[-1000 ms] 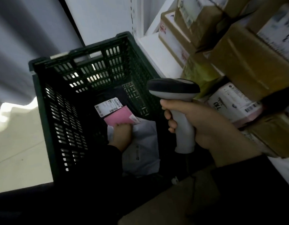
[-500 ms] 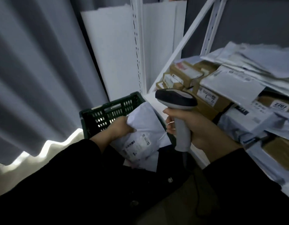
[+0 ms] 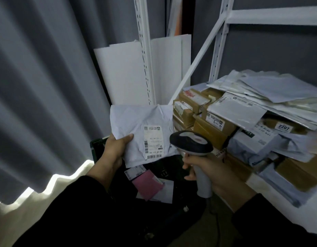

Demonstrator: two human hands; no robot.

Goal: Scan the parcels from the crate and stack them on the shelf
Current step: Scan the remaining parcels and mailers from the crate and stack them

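White poly mailer (image 3: 141, 132), crumpled, is held up above the dark green crate (image 3: 98, 148) with its shipping label (image 3: 153, 142) turned to the camera. The left hand (image 3: 115, 150) pinches its lower left corner, thumb on the front. The right hand (image 3: 213, 173) is curled round the grey handle of the barcode scanner (image 3: 191, 141), whose dark head sits just beside the mailer's lower right edge. The scanner's window is hidden, and I cannot tell whether a finger is on the trigger.

The step in hand looks like the scan. To do it well, the scanner should probably turn onto the long barcode along the label's bottom edge and draw back enough for the beam to span it. Creases cross the film, so pulling the mailer flat would likely help, and a slight tilt should limit glare. 1 read is enough before shelving.

Below, a pink parcel (image 3: 147, 184) and other labelled packets lie in the crate. To the right, the white shelf (image 3: 312, 207) carries cardboard boxes (image 3: 213, 129), 1 tagged 2207 (image 3: 285, 128), under a loose heap of flat mailers (image 3: 278, 93). Free space looks scarce. A grey curtain (image 3: 38, 86) hangs on the left, with white boards (image 3: 123, 73) leaning behind the rack upright (image 3: 145, 50). The light is dim.
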